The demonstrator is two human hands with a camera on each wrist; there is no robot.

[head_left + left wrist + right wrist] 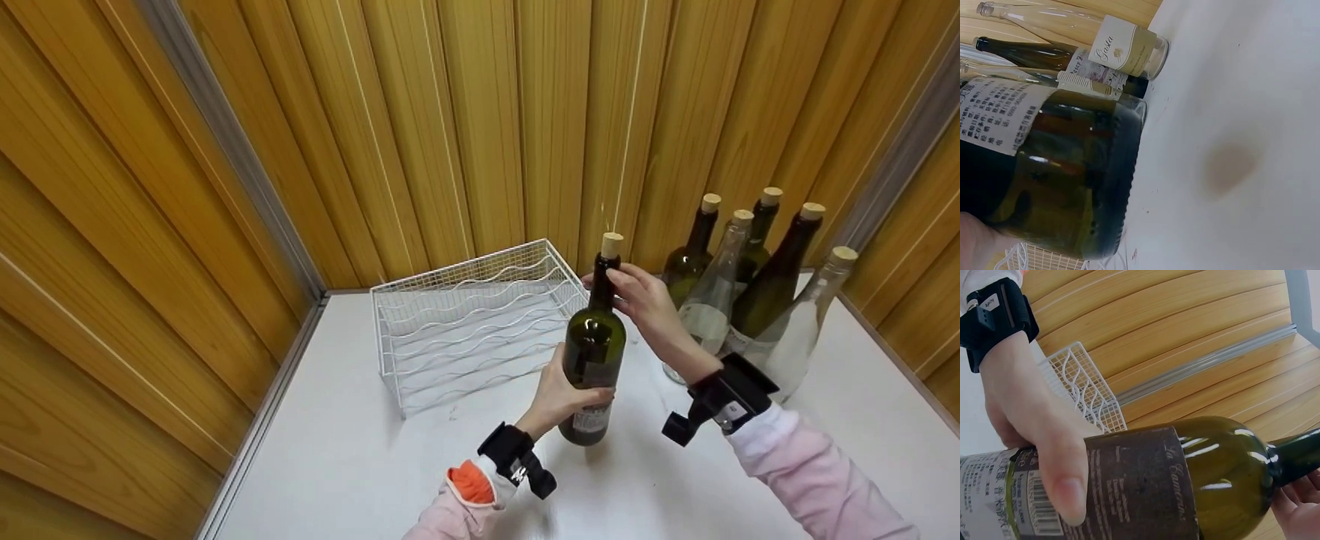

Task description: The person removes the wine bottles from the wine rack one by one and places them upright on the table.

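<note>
A dark green wine bottle [596,334] with a cork stands nearly upright in front of me, slightly tilted. My left hand [561,394] grips its lower body, thumb across the front; in the right wrist view that thumb lies over the dark label beside a barcode. My right hand [660,311] holds the bottle's neck below the cork, some of its fingers hidden behind the glass. In the left wrist view the bottle's base [1120,180] appears raised off the white table [1241,101], with a soft shadow apart from it.
A white wire rack [469,330] with wavy bars sits on the table left of the bottle, near the back wall. Several corked bottles, clear and dark, among them a clear bottle [802,337], stand at the right. Wood-patterned panels [487,135] enclose the table.
</note>
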